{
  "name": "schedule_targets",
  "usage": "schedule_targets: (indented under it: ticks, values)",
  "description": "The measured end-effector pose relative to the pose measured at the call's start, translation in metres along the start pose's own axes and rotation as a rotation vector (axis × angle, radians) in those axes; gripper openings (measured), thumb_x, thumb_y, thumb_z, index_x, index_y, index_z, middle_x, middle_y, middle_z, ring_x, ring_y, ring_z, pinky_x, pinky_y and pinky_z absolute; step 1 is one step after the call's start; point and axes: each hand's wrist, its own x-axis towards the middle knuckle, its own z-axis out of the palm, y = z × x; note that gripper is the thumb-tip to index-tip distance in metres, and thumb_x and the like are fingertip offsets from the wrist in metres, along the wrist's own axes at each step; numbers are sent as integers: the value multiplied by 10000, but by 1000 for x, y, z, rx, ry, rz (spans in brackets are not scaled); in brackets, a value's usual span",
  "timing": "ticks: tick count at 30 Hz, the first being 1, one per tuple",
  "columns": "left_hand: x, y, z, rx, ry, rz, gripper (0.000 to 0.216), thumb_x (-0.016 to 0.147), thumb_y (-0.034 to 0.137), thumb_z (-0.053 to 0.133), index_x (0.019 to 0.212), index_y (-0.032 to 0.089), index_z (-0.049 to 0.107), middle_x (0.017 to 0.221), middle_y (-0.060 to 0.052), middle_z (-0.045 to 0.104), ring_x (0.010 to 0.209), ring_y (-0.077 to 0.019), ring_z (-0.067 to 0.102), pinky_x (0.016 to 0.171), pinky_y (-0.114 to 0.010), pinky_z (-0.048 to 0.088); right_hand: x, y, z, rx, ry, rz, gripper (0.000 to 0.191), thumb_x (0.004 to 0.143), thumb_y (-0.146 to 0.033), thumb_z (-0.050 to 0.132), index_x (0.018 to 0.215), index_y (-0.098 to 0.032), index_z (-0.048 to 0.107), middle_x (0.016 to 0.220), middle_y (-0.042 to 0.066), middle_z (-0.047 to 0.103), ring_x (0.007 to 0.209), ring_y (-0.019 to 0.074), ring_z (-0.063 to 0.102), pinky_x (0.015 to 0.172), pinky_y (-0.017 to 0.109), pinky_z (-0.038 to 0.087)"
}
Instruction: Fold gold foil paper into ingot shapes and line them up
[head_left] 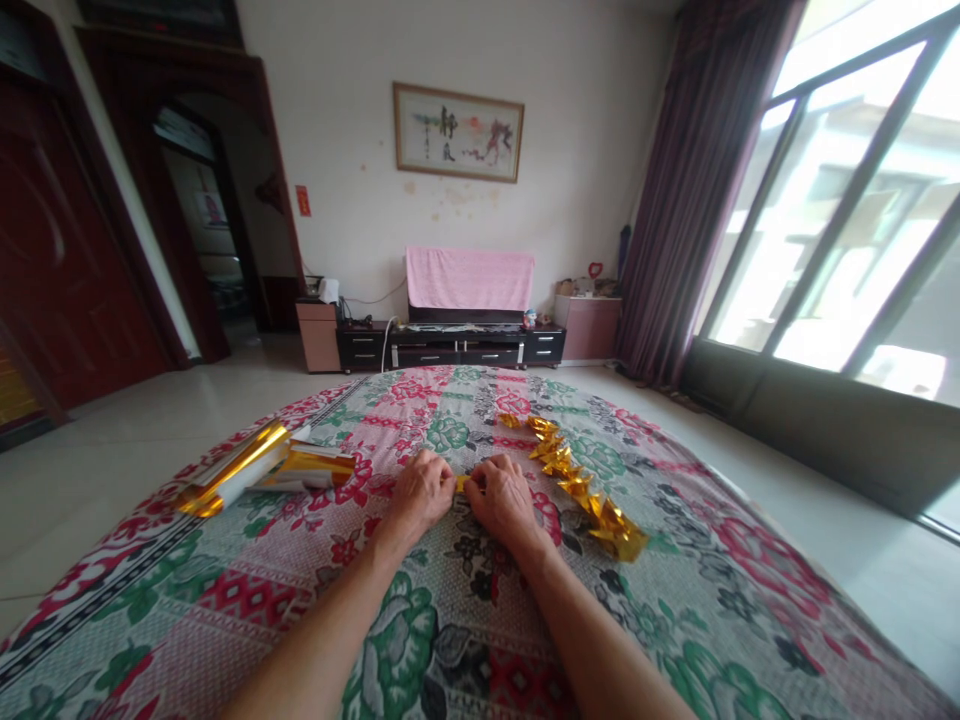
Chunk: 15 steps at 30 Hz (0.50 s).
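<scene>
Side by side over the middle of the flowered tablecloth (442, 570), my two hands pinch a small piece of gold foil paper (461, 483). My left hand (426, 488) has its fingers closed on the piece's left end. The fingers of my right hand (501, 495) are closed on the right end. Most of the piece is hidden behind the fingers, so its shape cannot be made out. To the right of my right hand, a row of folded gold paper pieces (577, 485) runs across the cloth. Left of my hands lie curled gold-and-white foil sheets (251, 460).
The table's rounded far edge faces a low black cabinet (457, 347) with a pink cloth (471, 278) draped over something on it. A purple curtain (682, 190) and large windows (840, 220) are on the right. Dark red doors stand at the left.
</scene>
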Motion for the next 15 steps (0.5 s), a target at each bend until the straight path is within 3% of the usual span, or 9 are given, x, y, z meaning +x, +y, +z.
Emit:
schedule_targets:
  ticks: [6, 15]
  values:
    - [2, -5, 6, -2, -19, -17, 69, 733, 190, 537, 686, 177, 585, 775, -49, 549, 786, -170, 529, 740, -283, 417, 3, 6, -5, 11, -83, -16, 183, 810, -226, 477, 817, -230, 659, 914, 43, 577, 874, 160, 497, 782, 248, 332]
    - [2, -7, 7, -7, -23, -13, 90, 740, 187, 521, 681, 179, 588, 776, -44, 547, 788, -157, 529, 750, -271, 416, 2, 7, -3, 11, -84, 1, 230, 820, -173, 445, 815, -243, 664, 927, 34, 577, 862, 149, 497, 781, 247, 332]
